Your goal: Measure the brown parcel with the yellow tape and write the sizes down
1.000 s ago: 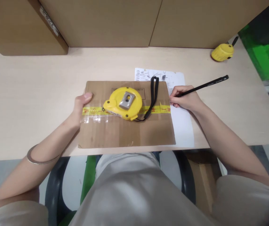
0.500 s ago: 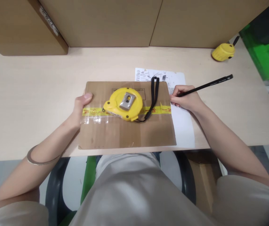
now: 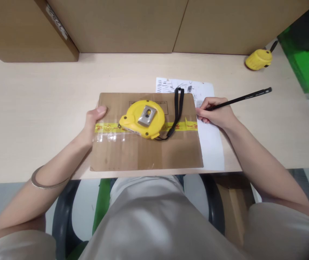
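A flat brown cardboard package (image 3: 143, 151) with a yellow tape strip lies on the desk in front of me. On it rests a yellow tape measure (image 3: 142, 118) with a metal clip and a black wrist strap (image 3: 178, 108). My left hand (image 3: 93, 121) grips the package's left edge, thumb on top. My right hand (image 3: 216, 113) is closed on a black pen (image 3: 241, 98), its tip down on a white sheet of paper (image 3: 211, 141) just right of the package.
Cardboard boxes (image 3: 116, 25) stand along the back of the light wooden desk (image 3: 30, 108). A second yellow tape measure (image 3: 259, 59) sits at the back right. A green object (image 3: 305, 61) is at the far right. My lap and chair are below the desk edge.
The pen's upper end has swung slightly to the right. Both hands stay in place.
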